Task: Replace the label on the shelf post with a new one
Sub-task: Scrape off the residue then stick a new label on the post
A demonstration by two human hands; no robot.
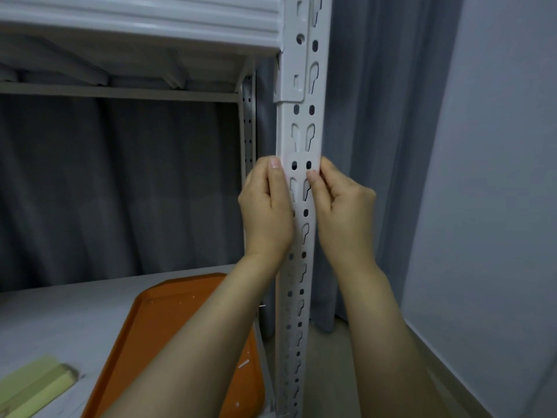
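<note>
Grey curtain (pixel 120 176) hangs behind a white metal rack, and a pale wall (pixel 497 176) stands at the right. Both hands are clamped on the shelf post (pixel 301 131) at the same height. The left hand (pixel 266 206) holds its left edge, with the thumb pressed flat on the front and the fingers curled behind. The right hand (pixel 343 206) pinches the right edge, its thumb tip on the front face beside a keyhole slot.

Between the two thumbs the face of the post looks a little paler and the slots fainter. Whether this is the label I cannot tell. The post is upright, under the corner of the upper shelf (pixel 135 22).

Lower left, on the shelf board (pixel 60 312), lies an orange tray (pixel 168 327) with small white scraps (pixel 244 364). Pale yellow strips (pixel 39 384) lie near it at the corner.
</note>
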